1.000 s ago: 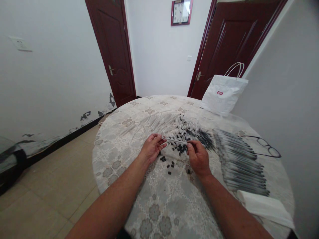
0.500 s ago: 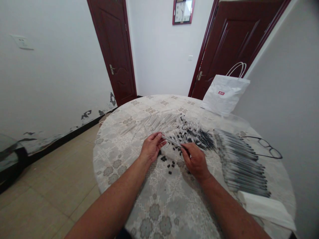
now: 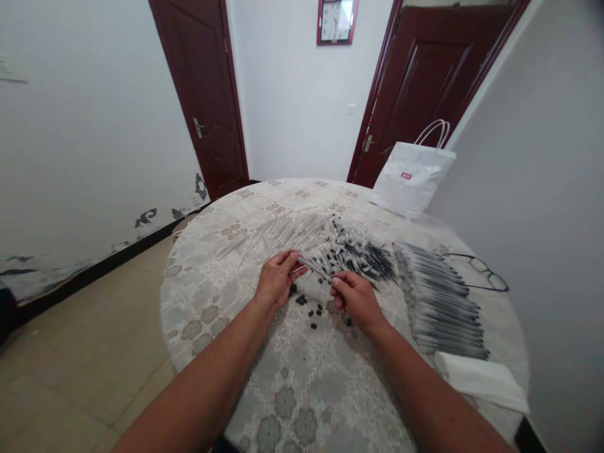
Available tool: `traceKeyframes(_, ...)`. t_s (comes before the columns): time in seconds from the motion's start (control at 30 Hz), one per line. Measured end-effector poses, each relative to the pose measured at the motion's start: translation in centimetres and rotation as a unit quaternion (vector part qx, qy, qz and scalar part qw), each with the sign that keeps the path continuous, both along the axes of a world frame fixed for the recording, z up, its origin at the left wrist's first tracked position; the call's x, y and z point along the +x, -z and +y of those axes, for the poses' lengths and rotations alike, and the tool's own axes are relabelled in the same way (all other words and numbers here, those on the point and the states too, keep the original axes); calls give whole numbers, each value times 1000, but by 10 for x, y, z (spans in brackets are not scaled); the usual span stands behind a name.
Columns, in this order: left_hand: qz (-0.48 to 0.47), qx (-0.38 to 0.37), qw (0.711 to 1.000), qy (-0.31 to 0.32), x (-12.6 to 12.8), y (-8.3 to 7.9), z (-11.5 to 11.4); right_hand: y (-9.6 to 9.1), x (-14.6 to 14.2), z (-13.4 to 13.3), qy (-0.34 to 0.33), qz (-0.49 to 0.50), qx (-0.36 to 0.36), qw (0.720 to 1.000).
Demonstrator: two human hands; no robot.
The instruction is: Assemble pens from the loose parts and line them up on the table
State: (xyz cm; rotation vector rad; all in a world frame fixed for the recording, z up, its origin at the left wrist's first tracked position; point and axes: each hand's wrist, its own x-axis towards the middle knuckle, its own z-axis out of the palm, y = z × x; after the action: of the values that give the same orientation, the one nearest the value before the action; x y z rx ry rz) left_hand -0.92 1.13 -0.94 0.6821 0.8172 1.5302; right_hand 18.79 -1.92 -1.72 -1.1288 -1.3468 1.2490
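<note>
Between my two hands a slim pen (image 3: 315, 267) slants down to the right over the table. My left hand (image 3: 278, 280) pinches its upper left end with thumb and fingers. The other end lies in the closed fingertips of my right hand (image 3: 357, 301), which partly hide it. Just beyond the hands is a heap of small white and black pieces (image 3: 346, 242), with thin dark refills (image 3: 380, 261) on its right side. Clear pen tubes (image 3: 290, 231) lie loosely behind my left hand. Several small black plugs (image 3: 301, 300) are scattered below and between the hands.
Rows of grey pens (image 3: 443, 308) lie on the right of the round table, covered with a patterned cloth (image 3: 283, 371). Beside them are eyeglasses (image 3: 486, 272) and a folded white item (image 3: 481, 377). A white paper bag (image 3: 413, 179) stands at the back right edge.
The camera view has turned slightly, so everything sits further left. Both hands still hold the pen; the right hand's fingers have shifted a little on its end.
</note>
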Motion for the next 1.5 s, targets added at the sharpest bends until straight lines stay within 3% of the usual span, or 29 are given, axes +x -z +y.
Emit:
traceKeyframes(0.17, 13, -11, 1000, -7, 0, -1, 3, 1, -1, 8, -23, 142, -122, 982)
traceKeyframes(0.33, 36, -6, 999, 11, 2, 0, 3, 5, 2, 14, -30, 176, -201, 963)
traceKeyframes(0.43, 47, -4, 999, 3, 5, -1, 1, 4, 3, 15, -33, 111, -159, 980)
traceKeyframes(0.53, 73, -2, 997, -4, 10, -5, -4, -4, 6, 11, -12, -64, -15, 998)
traceKeyframes(0.6, 101, -2, 995, 8, 13, -9, -7, -12, 7, 7, 9, -201, 115, 973)
traceKeyframes(0.67, 130, 2, 991, 33, 16, -11, -11, -21, 8, 2, 19, -298, 214, 930)
traceKeyframes(0.83, 199, 41, 971, 125, 21, -14, -19, -36, 11, -5, -30, -409, 294, 863)
traceKeyframes(0.93, 231, 44, 962, 140, 21, -14, -21, -49, 25, -7, -67, -485, 280, 826)
traceKeyframes(1.0, 250, 40, 961, 110, 18, -15, -20, -60, 47, -7, -54, -529, 266, 804)
traceKeyframes(1.13, 299, 29, 954, 0, 5, -17, -12, -70, 122, -2, 115, -585, 258, 760)
traceKeyframes(1.2, 305, 25, 951, -36, -2, -18, -8, -65, 162, 1, 205, -621, 225, 722)
traceKeyframes(1.3, 302, 23, 951, -54, -8, -17, -4, -47, 202, 4, 276, -654, 140, 691)
traceKeyframes(1.4, 307, 22, 950, -61, -9, -14, -2, -29, 215, 6, 292, -664, 86, 683)
traceKeyframes(1.5, 319, 25, 945, -67, -10, -11, -1, -20, 216, 9, 297, -661, 82, 684)
